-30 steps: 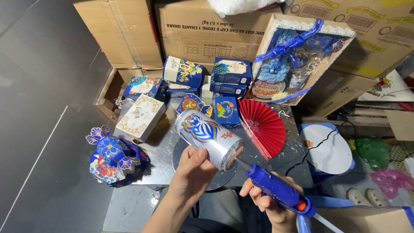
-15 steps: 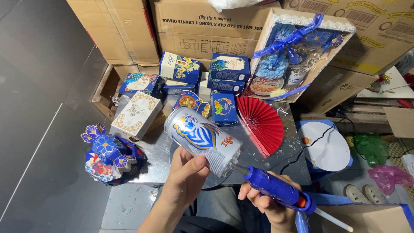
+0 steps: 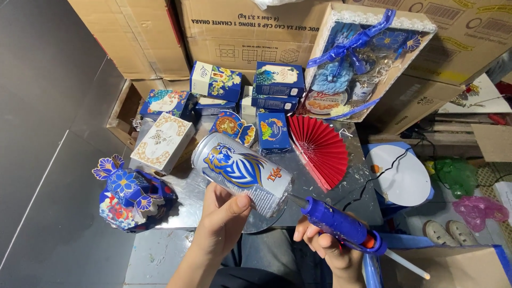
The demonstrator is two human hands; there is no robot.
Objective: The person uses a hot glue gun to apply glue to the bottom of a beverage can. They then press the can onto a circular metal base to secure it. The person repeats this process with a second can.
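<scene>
The left hand grips a silver drink can tilted above the tabletop; the right hand holds a blue glue gun, nozzle at the can's base. Gluing appears underway; the can is not yet mounted.

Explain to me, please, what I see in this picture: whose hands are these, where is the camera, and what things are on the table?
There is no machine here. A person wears a camera on the head, so the one view looks down at their own two bare hands. The left hand holds a silver drink can with a blue tiger picture, tilted on its side. The right hand grips a blue glue gun, its tip touching the can's end. On the grey table lie a red paper fan, several small blue gift boxes and a white patterned box. Behind stand cardboard cartons and a decorated gift tray.
</scene>
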